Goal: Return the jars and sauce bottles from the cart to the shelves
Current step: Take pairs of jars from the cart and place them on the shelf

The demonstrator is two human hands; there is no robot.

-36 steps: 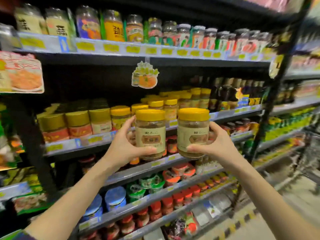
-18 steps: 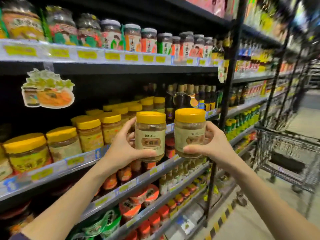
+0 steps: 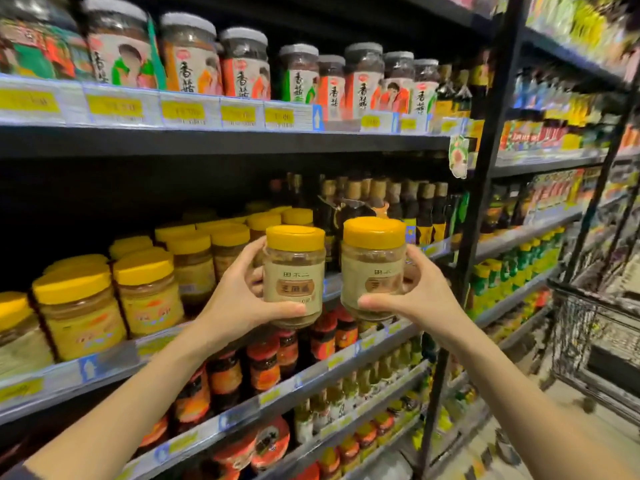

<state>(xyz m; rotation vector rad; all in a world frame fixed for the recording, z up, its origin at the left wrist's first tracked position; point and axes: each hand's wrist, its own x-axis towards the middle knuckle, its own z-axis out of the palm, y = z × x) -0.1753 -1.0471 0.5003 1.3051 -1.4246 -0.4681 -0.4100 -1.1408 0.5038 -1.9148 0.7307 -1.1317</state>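
Two matching jars with yellow lids and beige labels are held up in front of the shelves. My left hand (image 3: 239, 299) grips the left jar (image 3: 294, 271), thumb under its label. My right hand (image 3: 415, 296) grips the right jar (image 3: 373, 268) from its right side. Both jars are upright, side by side and a small gap apart. Behind them runs the middle shelf (image 3: 114, 365) with several yellow-lidded jars (image 3: 145, 292). The wire cart (image 3: 595, 344) stands at the right edge.
Dark sauce bottles (image 3: 408, 206) fill the right end of the middle shelf. The top shelf (image 3: 214, 114) carries grey-lidded jars with red and green labels. Red-lidded jars (image 3: 263, 365) sit on the shelves below. A black upright post (image 3: 474, 237) divides the shelving.
The view has swung right along the aisle, so the shelves slid left and the cart came into view. Both hands keep hold of the same jars at about the same height.
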